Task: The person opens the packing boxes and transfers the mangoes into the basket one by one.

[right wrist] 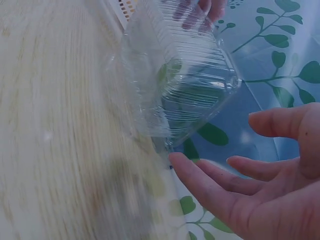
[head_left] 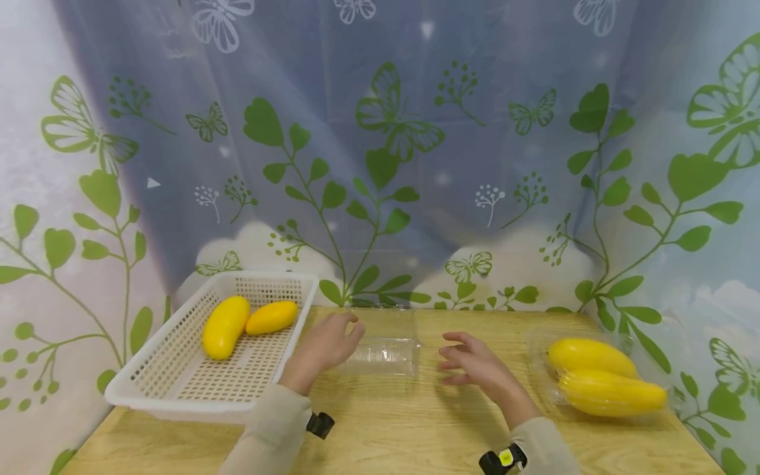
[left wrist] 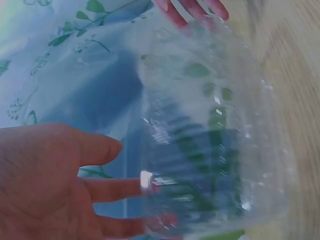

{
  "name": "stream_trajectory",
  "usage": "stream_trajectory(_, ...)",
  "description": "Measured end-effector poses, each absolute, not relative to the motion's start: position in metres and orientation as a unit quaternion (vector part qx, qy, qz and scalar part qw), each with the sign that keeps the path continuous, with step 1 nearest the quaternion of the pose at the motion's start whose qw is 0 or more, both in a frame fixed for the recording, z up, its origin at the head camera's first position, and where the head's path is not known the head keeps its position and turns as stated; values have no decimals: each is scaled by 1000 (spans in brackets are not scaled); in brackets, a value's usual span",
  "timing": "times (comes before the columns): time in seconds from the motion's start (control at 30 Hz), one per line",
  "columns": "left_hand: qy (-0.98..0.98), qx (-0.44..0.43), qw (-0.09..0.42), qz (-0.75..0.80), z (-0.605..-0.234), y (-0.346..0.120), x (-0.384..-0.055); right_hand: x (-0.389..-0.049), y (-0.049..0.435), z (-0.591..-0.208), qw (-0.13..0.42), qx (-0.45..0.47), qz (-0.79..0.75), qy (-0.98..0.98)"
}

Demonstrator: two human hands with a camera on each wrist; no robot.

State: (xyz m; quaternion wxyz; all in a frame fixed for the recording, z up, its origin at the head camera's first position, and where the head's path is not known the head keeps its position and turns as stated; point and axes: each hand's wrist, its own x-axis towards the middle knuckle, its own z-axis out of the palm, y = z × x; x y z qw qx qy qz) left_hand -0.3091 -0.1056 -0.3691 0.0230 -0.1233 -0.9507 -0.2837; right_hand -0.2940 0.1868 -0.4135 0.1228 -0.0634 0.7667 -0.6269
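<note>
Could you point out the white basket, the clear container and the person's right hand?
White basket [head_left: 178,405], head view: front rim.
Clear container [right wrist: 195,82], right wrist view: ribbed wall.
Right hand [head_left: 476,363], head view: back of hand.

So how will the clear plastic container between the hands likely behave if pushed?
The clear container is probably light for its size, given its thin, see-through walls. Its ribbing likely adds some stiffness, and its glossy surface may feel slippery.

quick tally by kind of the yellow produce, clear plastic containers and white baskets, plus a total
yellow produce: 4
clear plastic containers: 2
white basket: 1
total: 7
</note>
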Motion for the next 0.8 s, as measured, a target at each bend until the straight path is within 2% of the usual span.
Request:
stream_trajectory(0.2, -930, -168, 90, -313, -353, -90, -307, -289, 199, -404, 107, -77, -591, 796)
stream_trajectory(0.27, -922, -184, 96, -328, -349, -82, -303, -286, 204, -400, 102, -84, -578, 805)
stream_trajectory(0.5, -898, -242, 73, -362, -343, -50, -286, -274, 232, -379, 81, -91, -524, 843)
stream_trajectory(0.8, -890, -281, 33, -357, -345, -11, -281, -258, 284, -354, 46, -72, -463, 882)
